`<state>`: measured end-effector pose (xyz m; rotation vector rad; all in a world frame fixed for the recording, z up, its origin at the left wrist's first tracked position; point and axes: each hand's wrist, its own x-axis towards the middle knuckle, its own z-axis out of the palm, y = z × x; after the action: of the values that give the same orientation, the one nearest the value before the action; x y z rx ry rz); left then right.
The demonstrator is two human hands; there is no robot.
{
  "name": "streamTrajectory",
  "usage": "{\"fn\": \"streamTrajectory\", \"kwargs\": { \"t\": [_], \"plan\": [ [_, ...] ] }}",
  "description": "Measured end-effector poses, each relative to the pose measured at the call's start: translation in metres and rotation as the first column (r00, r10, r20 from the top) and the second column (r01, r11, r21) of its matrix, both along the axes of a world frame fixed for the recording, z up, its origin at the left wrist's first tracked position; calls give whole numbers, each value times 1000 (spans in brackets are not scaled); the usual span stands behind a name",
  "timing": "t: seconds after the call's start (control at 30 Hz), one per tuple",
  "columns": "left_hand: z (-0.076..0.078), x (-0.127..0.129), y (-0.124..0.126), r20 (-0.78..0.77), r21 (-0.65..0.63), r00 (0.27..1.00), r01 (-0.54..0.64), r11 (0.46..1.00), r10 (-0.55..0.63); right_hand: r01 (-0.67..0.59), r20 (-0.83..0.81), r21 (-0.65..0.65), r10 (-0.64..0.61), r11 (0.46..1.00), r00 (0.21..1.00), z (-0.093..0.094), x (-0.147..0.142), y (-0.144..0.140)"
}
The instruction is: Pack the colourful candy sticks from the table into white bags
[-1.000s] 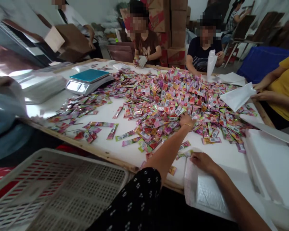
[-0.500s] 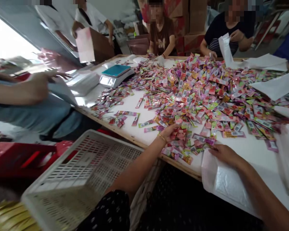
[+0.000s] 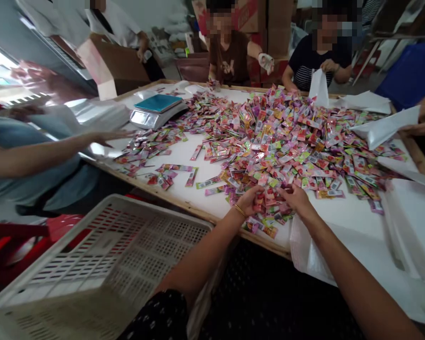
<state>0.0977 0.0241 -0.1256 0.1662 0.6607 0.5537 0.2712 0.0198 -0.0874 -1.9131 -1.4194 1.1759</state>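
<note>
Sachets (image 3: 286, 137), small and brightly coloured, lie heaped across the white bench (image 3: 343, 215), the pile filling the middle and upper right of the frame. Both of the person's hands meet at the near edge of that pile, just below centre. The left hand (image 3: 250, 200), a thin gold bangle (image 3: 239, 209) at its wrist, is curled with its grip closed on a few sachets. The right hand (image 3: 297, 198), just beside it, also has its fingers bent down into the sachets; whether its grip is clamped on any of them I cannot tell.

Under the right forearm a flat white bag (image 3: 304, 250) hangs over the bench edge. A stack of white bags (image 3: 414, 222) sits at the right edge of the frame. At lower left a white slotted plastic crate (image 3: 102, 264) stands tilted beside the bench.

A digital scale (image 3: 156, 111) with a teal platform rests at the upper left of the bench. From the left edge another person's arm (image 3: 38, 153) reaches over the bench toward a smaller scatter of sachets. Across the bench, at the top of the frame, two seated people work; one holds an upright white bag (image 3: 319, 87). Cardboard boxes (image 3: 265, 28) are stacked behind them.
</note>
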Motion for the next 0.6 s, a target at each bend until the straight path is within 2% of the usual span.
{"fn": "streamTrajectory", "kwargs": {
  "t": [0.1, 0.23, 0.3, 0.37, 0.5, 0.6],
  "plan": [
    [8, 6, -5, -48, -12, 999, 13, 1000, -14, 153, -172, -26, -155, 988, 973, -7, 6, 1],
    [14, 14, -11, -185, 32, 983, 17, 999, -11, 169, -368, -159, -218, 973, 904, -1, 8, -7],
    [15, 17, -14, -224, 94, 974, -15, 995, 36, 224, -423, -195, -288, 955, 859, 2, 9, -9],
    [17, 17, -17, -228, 163, 972, -13, 986, 50, 301, -415, -163, -342, 940, 843, 4, 13, -8],
    [25, 10, -25, -348, 266, 937, 114, 957, -14, 350, -418, -65, -344, 935, 841, 7, 25, -5],
    [32, 5, -30, -482, 350, 874, 257, 901, -62, 274, -408, -28, -261, 961, 875, 7, 19, -5]
  ]
}}
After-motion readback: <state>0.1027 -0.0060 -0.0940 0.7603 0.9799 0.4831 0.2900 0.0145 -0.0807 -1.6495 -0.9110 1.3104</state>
